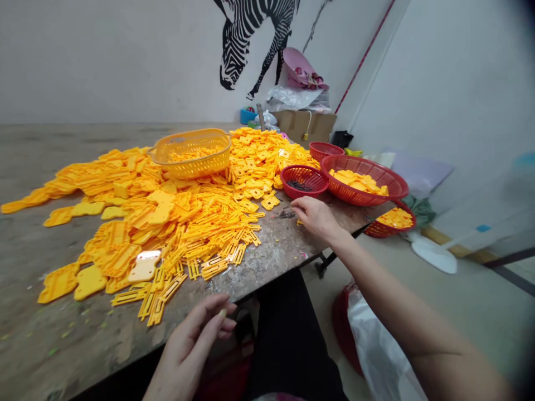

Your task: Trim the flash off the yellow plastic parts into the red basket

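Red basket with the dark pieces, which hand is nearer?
Right. The right hand is just in front of the red basket; the left hand is farther off, near the edge of the table.

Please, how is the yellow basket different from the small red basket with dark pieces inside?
The yellow basket is oblong; the small red basket is round and looks smaller. The yellow basket sits amid the pile and holds yellow pieces; the small red basket stands beside it, with dark pieces. Both have perforated walls.
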`<state>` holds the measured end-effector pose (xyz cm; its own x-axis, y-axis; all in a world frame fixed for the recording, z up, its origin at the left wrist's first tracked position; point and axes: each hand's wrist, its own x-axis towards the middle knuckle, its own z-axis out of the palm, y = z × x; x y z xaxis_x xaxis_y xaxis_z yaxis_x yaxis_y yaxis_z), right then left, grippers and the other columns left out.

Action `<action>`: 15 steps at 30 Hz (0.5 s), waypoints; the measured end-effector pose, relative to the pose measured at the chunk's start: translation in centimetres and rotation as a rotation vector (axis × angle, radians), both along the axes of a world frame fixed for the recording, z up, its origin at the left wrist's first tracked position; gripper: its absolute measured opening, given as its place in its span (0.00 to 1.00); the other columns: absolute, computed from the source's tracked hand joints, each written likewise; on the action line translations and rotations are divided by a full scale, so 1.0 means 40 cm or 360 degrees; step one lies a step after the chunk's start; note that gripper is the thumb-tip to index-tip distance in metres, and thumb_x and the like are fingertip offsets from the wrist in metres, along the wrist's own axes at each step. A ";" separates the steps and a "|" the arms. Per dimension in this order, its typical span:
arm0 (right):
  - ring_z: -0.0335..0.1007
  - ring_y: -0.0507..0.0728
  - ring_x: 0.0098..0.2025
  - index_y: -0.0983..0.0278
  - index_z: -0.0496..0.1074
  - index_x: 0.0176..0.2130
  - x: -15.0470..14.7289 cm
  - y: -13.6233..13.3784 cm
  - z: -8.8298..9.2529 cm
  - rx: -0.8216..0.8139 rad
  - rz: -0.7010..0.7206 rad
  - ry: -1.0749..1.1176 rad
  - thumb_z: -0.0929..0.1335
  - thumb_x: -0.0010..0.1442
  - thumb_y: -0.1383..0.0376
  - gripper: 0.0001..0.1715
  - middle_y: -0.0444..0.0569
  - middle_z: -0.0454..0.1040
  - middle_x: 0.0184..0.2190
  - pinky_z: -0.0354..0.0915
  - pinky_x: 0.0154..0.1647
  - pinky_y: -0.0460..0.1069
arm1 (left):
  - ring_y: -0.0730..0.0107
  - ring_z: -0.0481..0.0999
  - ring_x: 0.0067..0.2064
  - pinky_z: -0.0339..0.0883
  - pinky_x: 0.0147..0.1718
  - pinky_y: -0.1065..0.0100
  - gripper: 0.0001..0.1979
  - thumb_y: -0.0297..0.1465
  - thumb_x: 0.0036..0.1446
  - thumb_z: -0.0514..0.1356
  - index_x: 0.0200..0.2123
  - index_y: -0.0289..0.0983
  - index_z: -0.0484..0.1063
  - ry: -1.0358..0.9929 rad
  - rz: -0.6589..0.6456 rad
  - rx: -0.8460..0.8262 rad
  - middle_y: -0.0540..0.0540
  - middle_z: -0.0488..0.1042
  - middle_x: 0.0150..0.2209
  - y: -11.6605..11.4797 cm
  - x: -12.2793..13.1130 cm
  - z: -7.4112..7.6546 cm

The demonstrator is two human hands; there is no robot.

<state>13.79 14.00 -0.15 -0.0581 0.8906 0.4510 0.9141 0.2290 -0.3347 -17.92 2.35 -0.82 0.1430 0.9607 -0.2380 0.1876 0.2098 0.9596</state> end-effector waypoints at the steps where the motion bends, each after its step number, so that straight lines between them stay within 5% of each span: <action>1: 0.72 0.57 0.42 0.65 0.75 0.39 -0.007 0.005 -0.003 -0.0011 0.0016 -0.0002 0.64 0.61 0.67 0.10 0.52 0.77 0.39 0.64 0.44 0.51 | 0.63 0.79 0.35 0.73 0.39 0.64 0.18 0.42 0.56 0.58 0.45 0.37 0.72 0.0005 0.0002 -0.0005 0.42 0.79 0.40 -0.001 0.000 0.000; 15: 0.68 0.56 0.41 0.64 0.73 0.38 -0.228 -0.039 -0.020 -0.0067 0.0518 0.0123 0.64 0.62 0.69 0.08 0.51 0.74 0.37 0.62 0.44 0.50 | 0.67 0.78 0.34 0.72 0.35 0.67 0.15 0.37 0.56 0.58 0.44 0.36 0.72 -0.0181 -0.0019 0.0006 0.43 0.78 0.38 0.004 0.000 -0.014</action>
<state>4.68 12.44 -0.96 -0.3092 0.8490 0.4285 0.7669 0.4891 -0.4156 -17.92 2.50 -1.37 0.1803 0.9596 -0.2158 0.0800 0.2043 0.9756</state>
